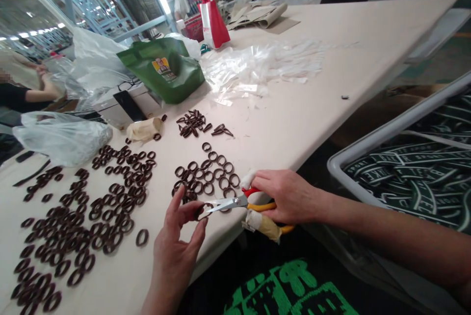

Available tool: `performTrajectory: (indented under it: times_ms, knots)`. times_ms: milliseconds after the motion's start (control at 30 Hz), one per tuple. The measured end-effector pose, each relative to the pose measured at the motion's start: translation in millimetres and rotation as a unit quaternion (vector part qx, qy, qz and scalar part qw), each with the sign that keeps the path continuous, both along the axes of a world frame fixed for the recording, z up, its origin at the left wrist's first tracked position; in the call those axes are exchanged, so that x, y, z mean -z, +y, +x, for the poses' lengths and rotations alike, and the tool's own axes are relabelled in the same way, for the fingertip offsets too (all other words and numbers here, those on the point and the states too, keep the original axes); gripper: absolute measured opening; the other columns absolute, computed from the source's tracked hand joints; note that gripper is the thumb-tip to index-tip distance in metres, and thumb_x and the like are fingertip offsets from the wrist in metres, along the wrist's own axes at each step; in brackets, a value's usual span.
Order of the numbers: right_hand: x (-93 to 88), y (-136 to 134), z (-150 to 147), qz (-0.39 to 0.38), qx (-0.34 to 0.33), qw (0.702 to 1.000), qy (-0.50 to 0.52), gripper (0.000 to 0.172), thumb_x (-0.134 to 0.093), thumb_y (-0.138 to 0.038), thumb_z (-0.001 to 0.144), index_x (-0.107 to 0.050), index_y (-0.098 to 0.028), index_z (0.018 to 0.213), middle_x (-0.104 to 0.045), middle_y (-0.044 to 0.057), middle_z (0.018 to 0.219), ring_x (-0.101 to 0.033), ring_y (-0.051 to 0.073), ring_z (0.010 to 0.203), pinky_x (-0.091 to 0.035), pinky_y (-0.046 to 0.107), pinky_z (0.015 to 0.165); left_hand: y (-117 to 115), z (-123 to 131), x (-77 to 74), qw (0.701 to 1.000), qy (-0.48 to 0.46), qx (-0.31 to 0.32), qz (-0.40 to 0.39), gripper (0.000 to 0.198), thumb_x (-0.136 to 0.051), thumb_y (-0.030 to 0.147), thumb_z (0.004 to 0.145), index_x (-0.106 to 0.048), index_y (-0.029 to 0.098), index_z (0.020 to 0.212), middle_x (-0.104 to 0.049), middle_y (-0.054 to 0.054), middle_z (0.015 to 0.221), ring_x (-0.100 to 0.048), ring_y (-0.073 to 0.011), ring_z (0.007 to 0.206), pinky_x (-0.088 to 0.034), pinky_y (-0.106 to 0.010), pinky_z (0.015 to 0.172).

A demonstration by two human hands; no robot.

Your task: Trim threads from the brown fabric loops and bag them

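Observation:
My left hand pinches a small dark brown elastic ring between thumb and fingers at the table's near edge. My right hand grips small scissors with red and yellow handles; the blades point left and touch the ring. Bandage-like wrapping covers a right fingertip and one handle end. Several dark rings lie just beyond the scissors, and many more rings are spread over the table to the left.
On the long beige table lie a green bag, a red gift bag, clear plastic bags and plastic scraps. A grey bin of green printed bands stands at right. Other people sit at the far left and back.

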State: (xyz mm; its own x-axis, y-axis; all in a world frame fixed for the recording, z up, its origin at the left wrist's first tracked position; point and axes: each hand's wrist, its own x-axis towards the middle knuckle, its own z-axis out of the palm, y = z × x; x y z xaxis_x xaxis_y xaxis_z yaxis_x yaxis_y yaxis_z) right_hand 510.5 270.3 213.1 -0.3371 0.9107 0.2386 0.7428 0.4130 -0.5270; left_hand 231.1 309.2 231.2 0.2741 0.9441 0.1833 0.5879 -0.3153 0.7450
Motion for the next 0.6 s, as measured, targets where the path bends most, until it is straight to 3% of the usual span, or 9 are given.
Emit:
performTrajectory:
  times_ms: [267,467,600]
  knots:
    - [-1.1,1.9,2.4,0.112,0.004,0.985,-0.129,0.031,-0.064,-0.046,0.086,-0.062,-0.015,0.089,-0.064,0.009,0.091,-0.06,0.022,0.083,-0.047,0.032,0.072,2.2,1.8,-1.9,0.998,0.046,0.035,0.023,0.075,-0.067,0.031,0.085,-0.033,0.03,0.152,-0.074,0.0,0.1,-0.07,-0.0171,0.083,-0.058,-0.036,0.086]
    - [4.6,4.6,-0.3,0.149,-0.012,0.983,-0.103,0.014,-0.06,-0.032,0.091,-0.061,-0.019,0.093,-0.064,0.005,0.084,-0.062,0.019,0.075,-0.045,0.029,0.061,7.4,0.3,7.1,0.999,-0.017,0.018,-0.023,0.073,-0.066,0.03,0.084,-0.036,0.024,0.149,-0.073,-0.002,0.095,-0.071,-0.0162,0.08,-0.059,-0.035,0.083]
    - [16.4,18.1,18.0,0.146,0.014,0.985,-0.088,0.01,-0.055,-0.03,0.09,-0.061,-0.023,0.091,-0.068,0.005,0.087,-0.065,0.019,0.071,-0.048,0.03,0.057,18.8,-8.6,18.2,1.0,-0.011,-0.003,-0.019,0.063,-0.064,0.025,0.084,-0.045,0.024,0.144,-0.073,-0.002,0.097,-0.07,-0.0157,0.083,-0.058,-0.034,0.085]
